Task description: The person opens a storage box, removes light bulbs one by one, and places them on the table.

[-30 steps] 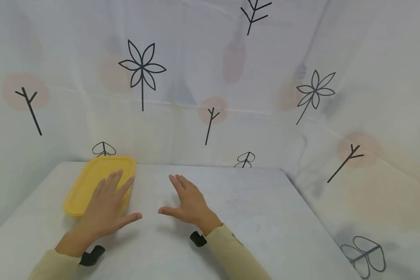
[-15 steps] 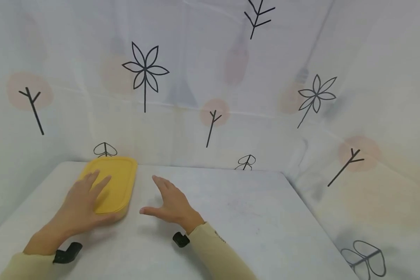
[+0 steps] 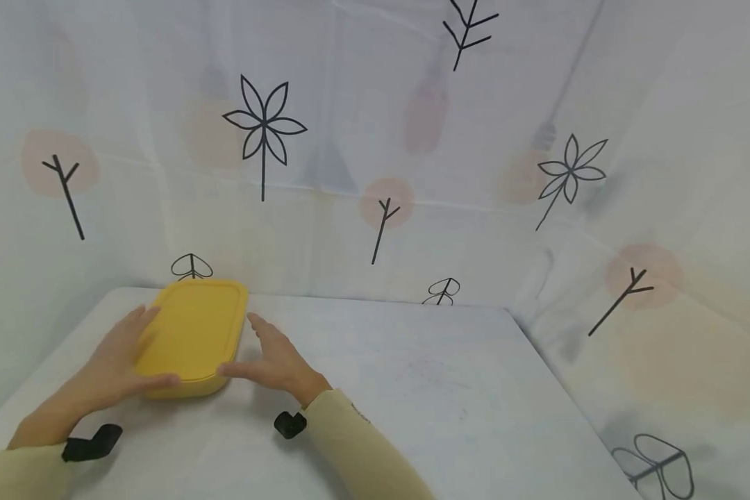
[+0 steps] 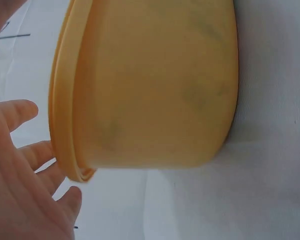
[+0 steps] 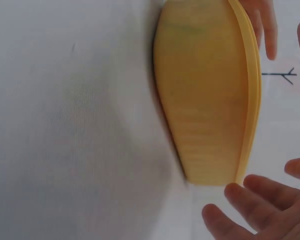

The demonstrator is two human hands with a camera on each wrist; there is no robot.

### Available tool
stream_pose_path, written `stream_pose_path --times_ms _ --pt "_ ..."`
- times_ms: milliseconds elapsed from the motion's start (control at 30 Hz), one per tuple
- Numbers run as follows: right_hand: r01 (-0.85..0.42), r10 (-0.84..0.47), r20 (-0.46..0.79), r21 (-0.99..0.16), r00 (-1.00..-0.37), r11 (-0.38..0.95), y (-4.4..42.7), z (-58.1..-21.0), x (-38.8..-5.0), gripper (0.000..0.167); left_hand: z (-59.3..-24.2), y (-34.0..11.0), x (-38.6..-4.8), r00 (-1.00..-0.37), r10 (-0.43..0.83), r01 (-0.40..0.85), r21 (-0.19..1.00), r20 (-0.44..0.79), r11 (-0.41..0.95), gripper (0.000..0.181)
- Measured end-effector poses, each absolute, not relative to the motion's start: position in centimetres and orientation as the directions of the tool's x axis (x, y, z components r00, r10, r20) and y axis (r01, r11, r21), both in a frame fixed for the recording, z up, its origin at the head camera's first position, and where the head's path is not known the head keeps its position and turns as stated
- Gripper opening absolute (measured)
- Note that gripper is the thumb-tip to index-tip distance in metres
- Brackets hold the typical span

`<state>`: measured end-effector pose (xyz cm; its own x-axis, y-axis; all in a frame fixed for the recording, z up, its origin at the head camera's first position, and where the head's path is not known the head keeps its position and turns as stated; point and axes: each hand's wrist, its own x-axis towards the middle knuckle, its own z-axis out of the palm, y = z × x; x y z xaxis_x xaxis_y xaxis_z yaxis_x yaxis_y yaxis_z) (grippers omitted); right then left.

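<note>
A yellow lidded food container stands on the white table, towards its far left. My left hand is at the container's left side, thumb extended along the near edge and fingers spread. In the left wrist view its fingers are by the lid's rim; whether they touch cannot be told. On the other side, my right hand has its thumb by the near right corner and its fingers straight beside the right edge. The right wrist view shows those fingers close to the lid's end, grasping nothing.
The white table extends to the right of the container. Behind it hangs a pale cloth printed with line-drawn flowers and twigs. A dark wrist camera sits under the left wrist, another camera under the right.
My left hand has moved left from over the lid to the container's left side. The right hand has moved left to the container's right side. The container stays in place.
</note>
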<state>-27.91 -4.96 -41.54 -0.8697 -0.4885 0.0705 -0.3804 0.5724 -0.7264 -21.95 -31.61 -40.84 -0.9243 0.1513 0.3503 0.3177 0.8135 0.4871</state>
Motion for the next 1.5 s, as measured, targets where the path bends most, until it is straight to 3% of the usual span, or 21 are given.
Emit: stream_pose_path --times_ms 200,567,1500 --pt "-0.303 -0.474 0.025 -0.798 -0.880 0.521 -6.5 -41.9 -28.1 0.100 -41.0 -32.9 -22.1 -0.955 0.136 0.272 0.589 0.265 0.761 0.122" --pt "-0.267 -0.464 -0.011 -0.806 -0.886 0.529 -7.6 -41.9 -27.5 0.098 -41.6 -33.5 -22.6 -0.998 0.056 0.039 0.565 -0.012 0.824 0.126" --pt "-0.261 -0.468 0.013 -0.843 -0.883 0.470 -6.1 -42.6 -27.8 0.093 -42.1 -32.4 -22.6 -0.998 0.065 0.061 0.569 0.014 0.820 0.123"
